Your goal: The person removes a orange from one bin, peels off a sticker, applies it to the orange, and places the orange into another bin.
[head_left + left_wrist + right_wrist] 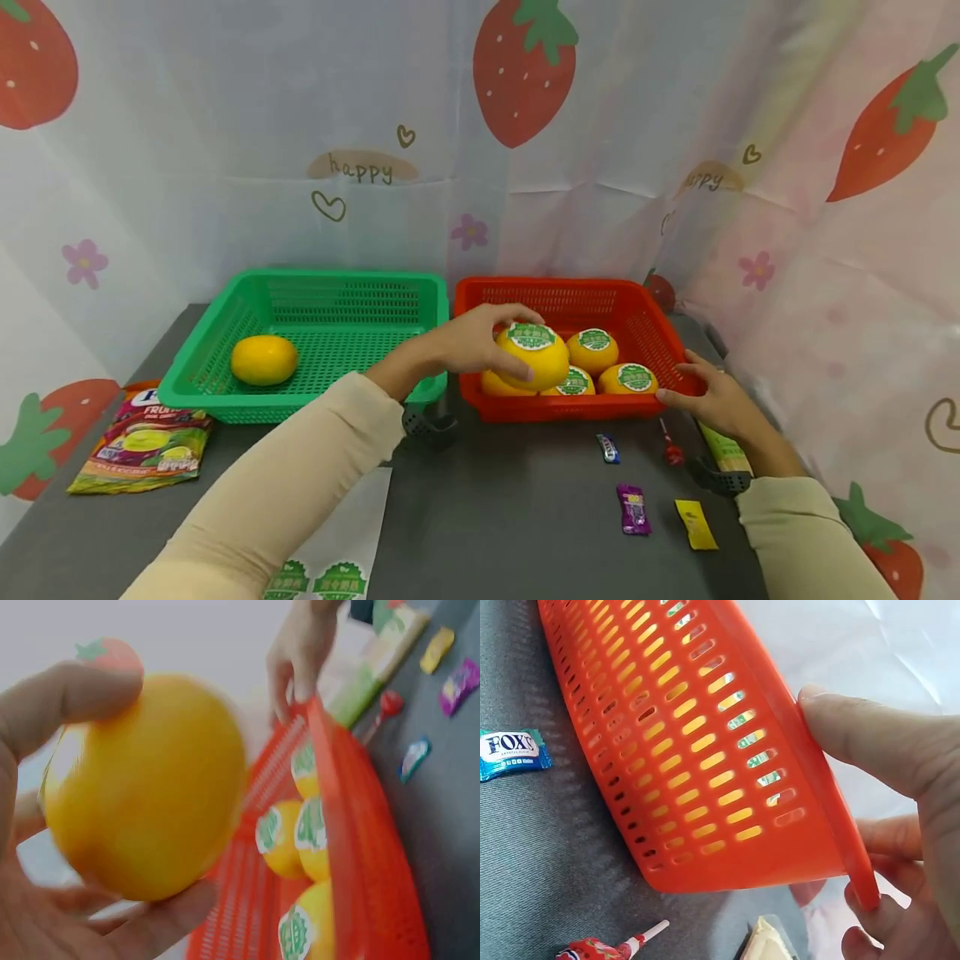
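My left hand [483, 340] grips a round yellow fruit [543, 357] with a green-and-white sticker on top, above the left part of the red basket [577, 407]. In the left wrist view, thumb and fingers wrap the yellow fruit [161, 787] from opposite sides. Under it, several stickered yellow fruits [628, 379] lie in the basket. My right hand [720, 404] holds the basket's right front corner. In the right wrist view, its thumb lies on the rim [832, 787] and its fingers are on the other side.
The green basket [247, 408] on the left holds one yellow fruit [264, 360]. A fruit candy bag [150, 446] lies beside it. A sticker sheet [345, 525] is at the front. Small wrapped sweets [633, 508] and a red lollipop [672, 454] lie before the red basket.
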A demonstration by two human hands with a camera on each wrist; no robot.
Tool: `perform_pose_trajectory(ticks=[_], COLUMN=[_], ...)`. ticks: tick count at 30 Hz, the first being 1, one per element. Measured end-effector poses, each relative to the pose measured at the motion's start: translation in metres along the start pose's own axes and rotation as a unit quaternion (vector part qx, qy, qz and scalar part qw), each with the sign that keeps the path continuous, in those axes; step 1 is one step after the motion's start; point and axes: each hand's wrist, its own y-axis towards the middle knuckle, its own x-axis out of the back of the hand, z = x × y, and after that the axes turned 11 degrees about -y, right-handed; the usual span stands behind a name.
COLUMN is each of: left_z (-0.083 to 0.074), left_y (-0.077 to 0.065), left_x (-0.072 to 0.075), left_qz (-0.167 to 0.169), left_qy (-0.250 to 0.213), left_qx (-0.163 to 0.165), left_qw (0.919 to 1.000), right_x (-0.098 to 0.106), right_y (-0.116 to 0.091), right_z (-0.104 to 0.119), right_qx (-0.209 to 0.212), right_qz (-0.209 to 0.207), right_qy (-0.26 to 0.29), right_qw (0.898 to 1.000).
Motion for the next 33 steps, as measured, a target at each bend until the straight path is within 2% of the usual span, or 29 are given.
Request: perform_pose_trajectory(ticks=[4,8,11,15,19,23,27,30,33], left_z=[0.009,0.032,0.051,0.072,0.081,0.076,0.057,0.034,0.007], left_y=[0.039,0.072,0.090,0.104,0.106,0.104,0.095,0.083,0.065], left_x=[0.007,-0.001,-0.011,-0.023,-0.027,-0.020,-0.008,0.002,0.018], left_qz=[-0.057,-0.111,-0.139,-0.153,-0.126,-0.096,-0.079,-0.074,-0.087], left_qy=[0.008,0.049,0.072,0.045,0.065,0.090,0.089,0.088,0.087], left_qx=[0.030,0.067,0.094,0.148,0.192,0.205,0.173,0.124,0.088], left_qw=[0.9979,0.9903,0.9831,0.9760,0.9710,0.9698,0.9777,0.9856,0.9885], right_x=[0.000,-0.001,-0.003,-0.008,-0.011,-0.009,-0.006,-0.004,-0.002], right_y=[0.000,-0.004,-0.007,-0.010,-0.010,-0.007,-0.005,-0.003,-0.001], right_z=[0.001,0.003,0.003,0.003,0.004,0.006,0.004,0.002,0.002], right_qx=[0.008,0.014,0.015,0.013,0.026,0.037,0.034,0.031,0.027], right_qz=[0.002,0.002,-0.006,-0.008,-0.006,-0.015,-0.012,-0.011,-0.015], right_qy=[-0.007,-0.010,-0.008,-0.004,0.003,-0.003,-0.009,-0.012,-0.014], right_qw=[1.000,1.000,1.000,1.000,1.000,0.999,0.999,0.999,0.999])
